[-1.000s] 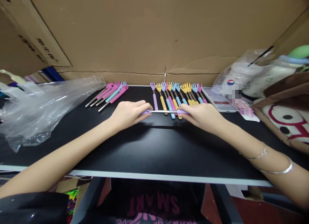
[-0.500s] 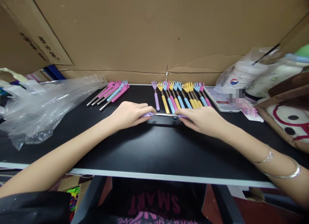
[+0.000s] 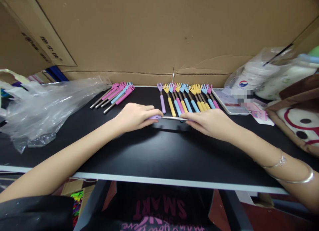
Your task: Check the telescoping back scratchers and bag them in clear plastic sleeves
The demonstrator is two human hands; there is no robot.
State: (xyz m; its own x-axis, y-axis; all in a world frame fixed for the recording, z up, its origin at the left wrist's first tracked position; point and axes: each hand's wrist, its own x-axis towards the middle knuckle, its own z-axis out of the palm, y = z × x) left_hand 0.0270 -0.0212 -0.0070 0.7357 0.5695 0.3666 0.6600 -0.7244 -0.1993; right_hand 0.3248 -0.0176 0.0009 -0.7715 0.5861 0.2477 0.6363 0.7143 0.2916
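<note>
Both my hands are closed on one small back scratcher (image 3: 171, 118), held level just above the black table. My left hand (image 3: 134, 117) pinches a purple plastic part at its left end. The fingers of my right hand (image 3: 209, 123) close round the right end of its thin metal rod and hide what is there. Behind my right hand lies a row of several finished-looking back scratchers (image 3: 184, 98) in purple, yellow, blue and pink, claws pointing away from me. Beyond my left hand is a group with bare metal rods (image 3: 99, 101), their pink and blue handles pushed up against the claws.
A clear plastic bag (image 3: 50, 108) covers the left of the table (image 3: 149, 158). At right lie a phone (image 3: 230, 103), a bagged white cup (image 3: 256, 76) and a brown bag with a cartoon face (image 3: 299, 121). A cardboard wall (image 3: 149, 35) stands behind.
Purple showed at my right fingertips before; now the metal rod runs up to them. Both hands stay almost in place, and the view has shifted slightly.
</note>
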